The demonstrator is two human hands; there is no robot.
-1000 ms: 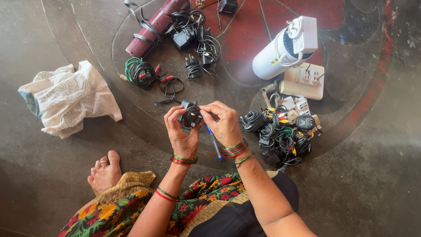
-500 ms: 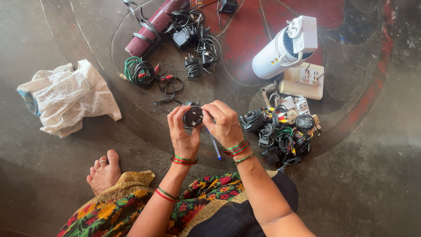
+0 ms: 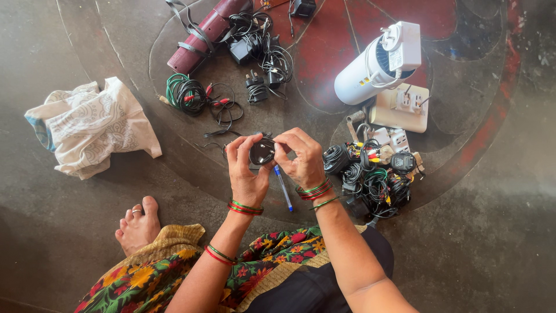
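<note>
A: What is nearest to the camera?

B: The person's lap is showing at the bottom, in a cloth with bright flowers [image 3: 145,278]. A bare foot [image 3: 138,225] is poking out to the left, resting on the floor.

A: What are the hands doing?

B: Both hands are holding up a small round black thing [image 3: 262,152] between them, just above the floor. The left hand [image 3: 246,171] is curling its fingers around the left side of it. The right hand [image 3: 301,159] is pinching its right edge with the fingertips. Both hands are closed on it, not spread open.

A: What is lying just past them?

B: A blue pen [image 3: 283,187] is lying on the floor under the hands. To the right, a heap of black wires and plugs [image 3: 370,174] is sitting close by. To the left, a white cloth bag [image 3: 92,127] is lying well apart.

A: And farther away?

B: A green and black coil of wire [image 3: 185,93] is lying beyond the hands. A big white camera [image 3: 376,64] is lying beside a white socket board [image 3: 402,107]. At the top, a dark red roll [image 3: 208,32] is lying next to more black chargers [image 3: 255,43].
</note>
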